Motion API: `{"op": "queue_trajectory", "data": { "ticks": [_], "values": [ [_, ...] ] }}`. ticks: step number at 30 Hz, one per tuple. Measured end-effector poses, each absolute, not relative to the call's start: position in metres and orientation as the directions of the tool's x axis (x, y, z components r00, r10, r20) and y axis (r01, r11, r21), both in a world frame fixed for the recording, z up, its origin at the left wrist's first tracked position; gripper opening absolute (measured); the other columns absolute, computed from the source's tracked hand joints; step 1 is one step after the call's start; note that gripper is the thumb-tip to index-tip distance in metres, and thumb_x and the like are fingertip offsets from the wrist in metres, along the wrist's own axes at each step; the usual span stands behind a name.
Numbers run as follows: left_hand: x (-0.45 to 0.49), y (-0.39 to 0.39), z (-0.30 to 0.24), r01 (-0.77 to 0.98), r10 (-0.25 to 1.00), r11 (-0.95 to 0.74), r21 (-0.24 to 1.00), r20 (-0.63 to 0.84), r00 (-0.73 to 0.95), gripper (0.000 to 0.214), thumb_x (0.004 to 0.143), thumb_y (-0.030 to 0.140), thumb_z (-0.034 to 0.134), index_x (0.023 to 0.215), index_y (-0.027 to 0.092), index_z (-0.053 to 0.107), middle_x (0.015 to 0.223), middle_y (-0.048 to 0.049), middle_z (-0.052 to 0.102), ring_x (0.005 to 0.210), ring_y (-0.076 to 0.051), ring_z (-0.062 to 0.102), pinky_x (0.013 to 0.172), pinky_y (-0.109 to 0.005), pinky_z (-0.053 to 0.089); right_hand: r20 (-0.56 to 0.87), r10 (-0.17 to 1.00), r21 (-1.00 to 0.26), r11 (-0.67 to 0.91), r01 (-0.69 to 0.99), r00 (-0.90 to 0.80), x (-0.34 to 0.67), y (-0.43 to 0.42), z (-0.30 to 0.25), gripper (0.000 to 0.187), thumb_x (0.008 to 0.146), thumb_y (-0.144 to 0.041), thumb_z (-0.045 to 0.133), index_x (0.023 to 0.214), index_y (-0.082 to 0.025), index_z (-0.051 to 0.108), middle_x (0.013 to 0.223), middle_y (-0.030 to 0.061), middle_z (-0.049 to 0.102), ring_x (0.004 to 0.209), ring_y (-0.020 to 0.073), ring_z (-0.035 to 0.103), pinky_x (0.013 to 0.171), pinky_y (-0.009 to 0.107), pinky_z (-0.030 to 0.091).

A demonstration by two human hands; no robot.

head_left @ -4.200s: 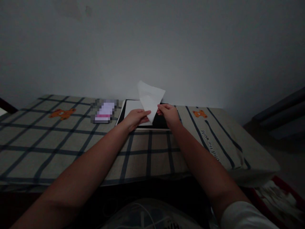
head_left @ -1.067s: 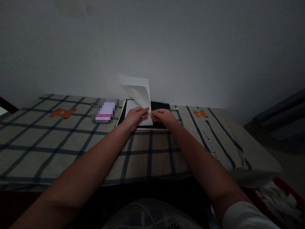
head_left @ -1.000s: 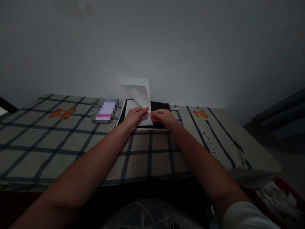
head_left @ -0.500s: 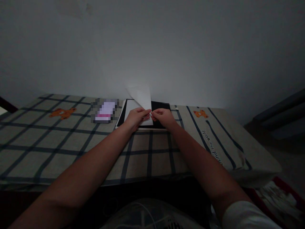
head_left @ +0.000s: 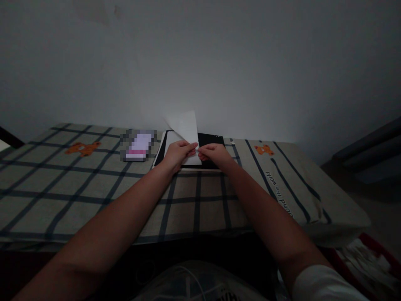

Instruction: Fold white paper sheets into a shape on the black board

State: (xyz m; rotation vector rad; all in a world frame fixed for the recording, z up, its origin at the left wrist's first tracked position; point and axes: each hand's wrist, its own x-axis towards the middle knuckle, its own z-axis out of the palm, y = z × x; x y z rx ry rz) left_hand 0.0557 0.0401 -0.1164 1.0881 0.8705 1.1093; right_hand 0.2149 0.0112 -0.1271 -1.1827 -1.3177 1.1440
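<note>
A sheet of white paper stands partly raised and bent back toward the wall, with the rest of it lying flat. Under it is a black notebook or pad with a row of small holes or marks along its far edge. My left hand pinches the paper near its right edge, thumb pointing right. Close beside it, my right hand is closed, thumb and forefinger pinched at that same edge. The two hands' fingertips almost meet, and what lies exactly between them is small and dim.
A phone with a blurred, lit screen lies left of the pad. The checked tablecloth carries orange bear prints and lettering. A pale wall rises right behind the table. At the lower right, a red-edged container holds pale stuff.
The raised part of the paper has tilted slightly left and its top has shifted. Both hands stay almost in place, fingertips still pinched at the paper's edge.
</note>
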Motion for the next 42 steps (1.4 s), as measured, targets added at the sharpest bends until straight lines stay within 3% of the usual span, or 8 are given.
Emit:
{"op": "queue_trajectory", "data": {
  "ticks": [6, 20, 28, 32, 34, 36, 39, 42],
  "values": [
    [0.056, 0.041, -0.118, -0.249, 0.964, 0.101, 0.963, -0.033, 0.263, 0.032, 0.060, 0.031, 0.086, 0.060, 0.014, 0.059, 0.059, -0.0007, 0.061, 0.054, -0.008, 0.054, 0.059, -0.022, 0.045, 0.084, 0.996, -0.992, 0.086, 0.094, -0.024, 0.214, 0.010, -0.125, 0.012, 0.076, -0.027, 0.072, 0.075, -0.016, 0.070, 0.068, 0.0025, 0.069, 0.061, 0.0103, 0.061, 0.064, 0.025, 0.052],
    [0.056, 0.043, -0.120, -0.301, 0.949, 0.123, 0.946, -0.023, 0.316, 0.033, 0.060, 0.030, 0.086, 0.061, 0.014, 0.057, 0.060, 0.0006, 0.060, 0.060, -0.008, 0.058, 0.064, -0.020, 0.047, -0.043, 0.997, -0.996, -0.048, -0.074, -0.066, 0.210, 0.009, -0.128, 0.013, 0.075, -0.027, 0.072, 0.071, -0.016, 0.067, 0.069, 0.0025, 0.067, 0.063, 0.0097, 0.061, 0.064, 0.024, 0.050],
    [0.058, 0.039, -0.119, -0.408, 0.925, 0.157, 0.899, 0.010, 0.379, 0.031, 0.064, 0.032, 0.085, 0.071, 0.015, 0.059, 0.077, 0.0003, 0.063, 0.075, -0.009, 0.061, 0.082, -0.024, 0.051, 0.153, 0.981, -0.987, 0.146, 0.061, 0.120, 0.206, 0.011, -0.126, 0.014, 0.073, -0.029, 0.069, 0.075, -0.018, 0.060, 0.065, -0.0015, 0.063, 0.061, 0.0109, 0.058, 0.063, 0.026, 0.049],
    [0.058, 0.036, -0.116, -0.288, 0.902, 0.220, 0.932, -0.082, 0.424, 0.022, 0.075, 0.036, 0.075, 0.079, 0.016, 0.066, 0.083, -0.0049, 0.067, 0.071, -0.012, 0.060, 0.074, -0.029, 0.052, 0.382, 0.908, -0.894, 0.314, 0.321, 0.175, 0.210, 0.006, -0.119, 0.010, 0.075, -0.028, 0.063, 0.077, -0.020, 0.058, 0.069, -0.0009, 0.061, 0.066, 0.0129, 0.058, 0.066, 0.027, 0.047],
    [0.055, 0.033, -0.115, -0.109, 0.920, 0.048, 0.993, -0.002, 0.392, 0.024, 0.076, 0.040, 0.071, 0.075, 0.016, 0.070, 0.078, -0.0069, 0.068, 0.068, -0.015, 0.059, 0.070, -0.030, 0.050, 0.483, 0.861, -0.796, 0.357, 0.488, 0.159, 0.215, 0.002, -0.112, 0.006, 0.076, -0.025, 0.060, 0.075, -0.021, 0.056, 0.068, -0.0009, 0.059, 0.063, 0.0129, 0.055, 0.063, 0.026, 0.044],
    [0.051, 0.030, -0.111, 0.111, 0.901, -0.317, 0.942, 0.262, 0.347, 0.022, 0.074, 0.039, 0.072, 0.068, 0.018, 0.071, 0.073, -0.0067, 0.067, 0.075, -0.019, 0.060, 0.078, -0.032, 0.048, 0.557, 0.829, -0.659, 0.407, 0.632, 0.047, 0.219, -0.003, -0.104, 0.002, 0.076, -0.020, 0.057, 0.075, -0.020, 0.055, 0.067, -0.0005, 0.057, 0.062, 0.0133, 0.052, 0.062, 0.027, 0.042],
    [0.042, 0.025, -0.102, 0.277, 0.661, -0.747, 0.604, 0.629, 0.410, 0.017, 0.078, 0.034, 0.068, 0.089, 0.023, 0.075, 0.098, -0.0081, 0.071, 0.101, -0.024, 0.059, 0.099, -0.038, 0.039, 0.630, 0.768, -0.420, 0.459, 0.783, -0.112, 0.223, -0.008, -0.097, 0.005, 0.077, -0.016, 0.053, 0.075, -0.020, 0.055, 0.073, 0.0024, 0.058, 0.070, 0.0156, 0.052, 0.069, 0.029, 0.041],
    [0.034, 0.026, -0.091, 0.428, 0.517, -0.843, 0.327, 0.714, 0.472, 0.035, 0.083, 0.030, 0.063, 0.117, 0.027, 0.068, 0.126, -0.0081, 0.064, 0.122, -0.027, 0.051, 0.108, -0.044, 0.029, 0.665, 0.709, -0.222, 0.488, 0.844, -0.235, 0.224, -0.010, -0.095, 0.009, 0.082, -0.015, 0.050, 0.078, -0.019, 0.057, 0.080, 0.0062, 0.061, 0.078, 0.0186, 0.053, 0.077, 0.032, 0.041]
  ]
}}
